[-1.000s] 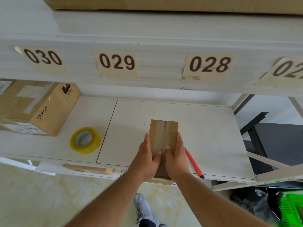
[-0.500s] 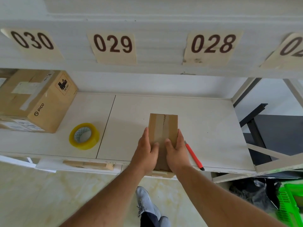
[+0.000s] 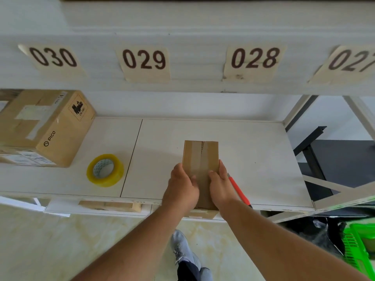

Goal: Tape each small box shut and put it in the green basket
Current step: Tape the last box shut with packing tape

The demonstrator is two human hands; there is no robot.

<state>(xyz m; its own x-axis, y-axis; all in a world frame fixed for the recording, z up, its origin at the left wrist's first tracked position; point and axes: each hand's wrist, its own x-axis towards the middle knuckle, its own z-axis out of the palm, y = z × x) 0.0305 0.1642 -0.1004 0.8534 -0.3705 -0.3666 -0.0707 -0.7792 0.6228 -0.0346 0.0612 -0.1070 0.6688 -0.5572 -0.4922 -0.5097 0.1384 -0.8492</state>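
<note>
A small brown cardboard box lies on the white shelf, with a strip of clear tape along its top seam. My left hand grips its left side and my right hand grips its right side, thumbs resting on top. The box's near end reaches the shelf's front edge. A yellow tape roll lies flat on the shelf to the left. The green basket shows on the floor at the lower right, partly cut off by the frame.
A red-handled cutter lies on the shelf just right of my right hand. A larger PICO cardboard box stands at the left. Number labels hang on the beam above. A black table stands to the right. My shoe is below.
Both hands have stayed on the small box, shifting only slightly along its sides. The view has tilted a little; nothing else moved.
</note>
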